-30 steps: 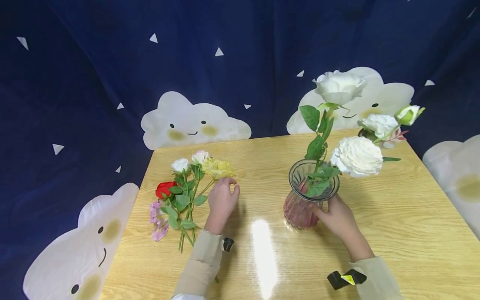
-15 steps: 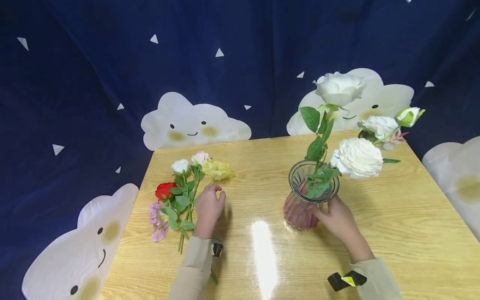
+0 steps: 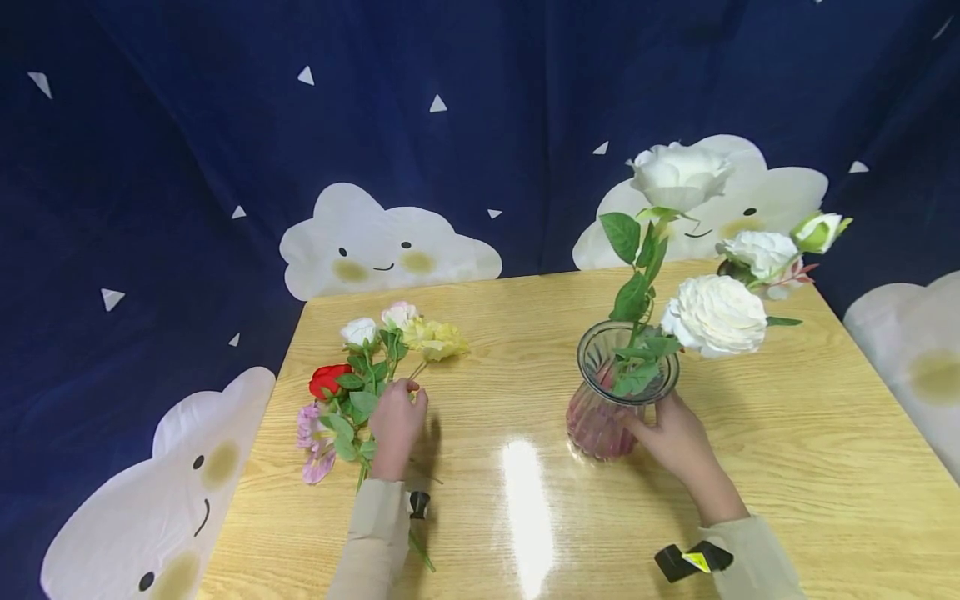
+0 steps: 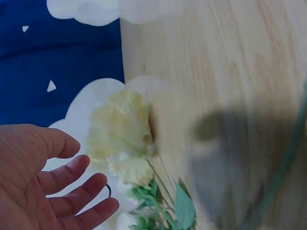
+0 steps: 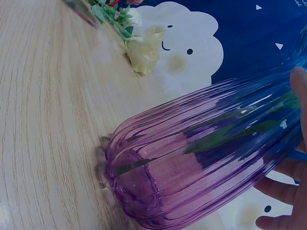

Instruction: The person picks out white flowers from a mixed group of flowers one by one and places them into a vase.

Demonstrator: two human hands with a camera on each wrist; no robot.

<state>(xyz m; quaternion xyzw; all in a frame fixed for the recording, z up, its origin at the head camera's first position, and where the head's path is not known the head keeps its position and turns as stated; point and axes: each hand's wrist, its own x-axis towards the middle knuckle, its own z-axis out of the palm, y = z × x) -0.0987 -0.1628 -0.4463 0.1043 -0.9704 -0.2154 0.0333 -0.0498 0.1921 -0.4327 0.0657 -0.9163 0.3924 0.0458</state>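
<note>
My left hand [image 3: 399, 421] hovers over the green stems of a loose bunch of flowers at the table's left. In the left wrist view its fingers [image 4: 86, 196] are apart and loosely bent, holding nothing. The bunch has a yellow flower [image 3: 435, 339], a red one [image 3: 328, 381], a purple one [image 3: 315, 454], a white one [image 3: 360, 331] and a pale pink one [image 3: 400, 313]. My right hand [image 3: 686, 442] grips a ribbed glass vase [image 3: 592, 425], pink toward its base, thumb and fingers around its upper part. A large white flower [image 3: 716, 312] and other white blooms stand in it.
The wooden table [image 3: 517, 333] reaches back to a dark blue curtain [image 3: 525, 125] printed with smiling clouds. A green stem end [image 3: 422, 552] shows beside my left sleeve. The tall white bloom [image 3: 678, 175] rises well above the vase rim.
My left hand has moved left and toward me, from beside the yellow flower to over the stems. My right hand and the vase have stayed in place.
</note>
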